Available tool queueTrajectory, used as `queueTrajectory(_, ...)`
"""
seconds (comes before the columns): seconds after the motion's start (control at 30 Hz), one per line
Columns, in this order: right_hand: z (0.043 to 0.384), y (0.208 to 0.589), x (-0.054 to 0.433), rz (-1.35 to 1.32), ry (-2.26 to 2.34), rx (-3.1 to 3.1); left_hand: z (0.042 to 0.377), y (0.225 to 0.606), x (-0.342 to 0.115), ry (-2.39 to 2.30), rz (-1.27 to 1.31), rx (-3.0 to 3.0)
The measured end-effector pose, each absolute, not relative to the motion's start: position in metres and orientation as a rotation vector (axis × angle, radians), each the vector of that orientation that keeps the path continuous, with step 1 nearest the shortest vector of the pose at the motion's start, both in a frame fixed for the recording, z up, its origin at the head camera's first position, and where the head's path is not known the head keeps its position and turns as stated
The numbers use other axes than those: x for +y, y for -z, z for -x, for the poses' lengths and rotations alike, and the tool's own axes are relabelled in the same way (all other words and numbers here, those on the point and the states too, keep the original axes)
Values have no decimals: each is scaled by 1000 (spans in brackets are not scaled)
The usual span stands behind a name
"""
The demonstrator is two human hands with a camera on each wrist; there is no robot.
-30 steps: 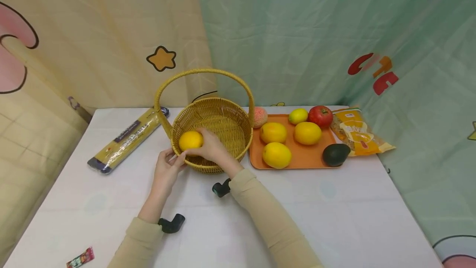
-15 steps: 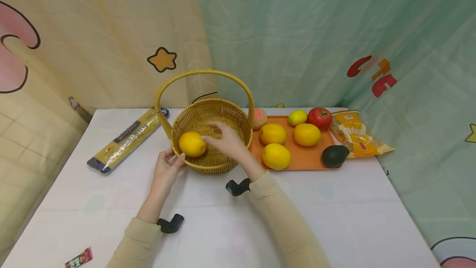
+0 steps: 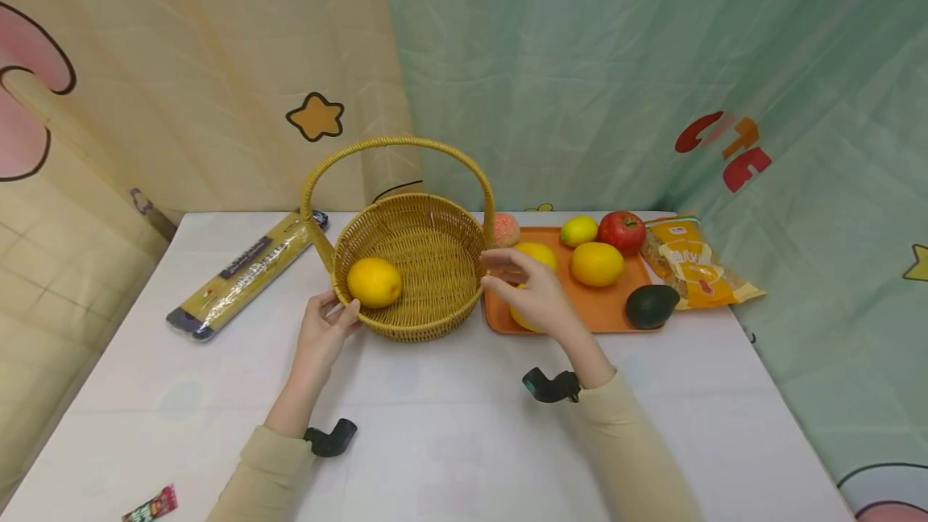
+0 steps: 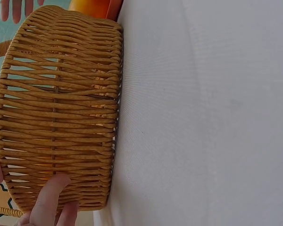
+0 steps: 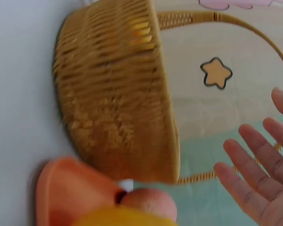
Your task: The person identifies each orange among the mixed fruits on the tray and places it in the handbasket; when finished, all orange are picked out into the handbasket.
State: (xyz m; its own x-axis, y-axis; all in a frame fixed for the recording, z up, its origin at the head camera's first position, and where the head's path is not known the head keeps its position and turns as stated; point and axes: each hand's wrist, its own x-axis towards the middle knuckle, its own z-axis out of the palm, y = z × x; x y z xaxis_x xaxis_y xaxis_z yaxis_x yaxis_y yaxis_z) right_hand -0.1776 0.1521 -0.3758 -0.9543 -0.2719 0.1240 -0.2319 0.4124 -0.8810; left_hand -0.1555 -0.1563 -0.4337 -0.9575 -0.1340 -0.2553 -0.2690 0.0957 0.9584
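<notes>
A woven wicker basket (image 3: 442,272) with a tall arched handle stands on the table. Inside, against its left wall, lies one yellow oval fruit (image 3: 374,282). My left hand (image 3: 322,337) grips the basket's front-left rim, thumb at the top edge and fingers against the outer weave, as the left wrist view shows at the basket wall (image 4: 61,117). My right hand (image 3: 540,292) holds nothing and hovers between the basket and the orange tray (image 3: 602,316), fingers loosely extended. In the head view it partly hides two yellow fruits (image 3: 538,254) on the tray.
On the tray are another yellow fruit (image 3: 598,264), a small lemon (image 3: 579,230), a red apple (image 3: 622,232) and a dark green avocado (image 3: 652,306). A pinkish round fruit (image 3: 506,229) sits behind. Packets lie left (image 3: 239,276) and right (image 3: 696,260); a small wrapper (image 3: 151,504) lies in front.
My right hand has let go of the yellow fruit in the basket, come out and moved right toward the tray. My left hand has stayed on the rim.
</notes>
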Motion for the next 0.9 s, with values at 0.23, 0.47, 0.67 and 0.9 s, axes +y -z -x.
queueTrajectory(0.23,170,395,197,349,1647,2708,155,434,-157,-2005,418,2242)
queueTrajectory(0.47,166,411,228,191,1583,2725,155,434,-157,-1998,417,2235)
queueTrajectory(0.67,166,421,236,121,1461,2710,155,434,-157,-2002,417,2232)
queueTrajectory(0.9,169,432,237,109,1347,2718,155,435,-157,-1996,418,2238)
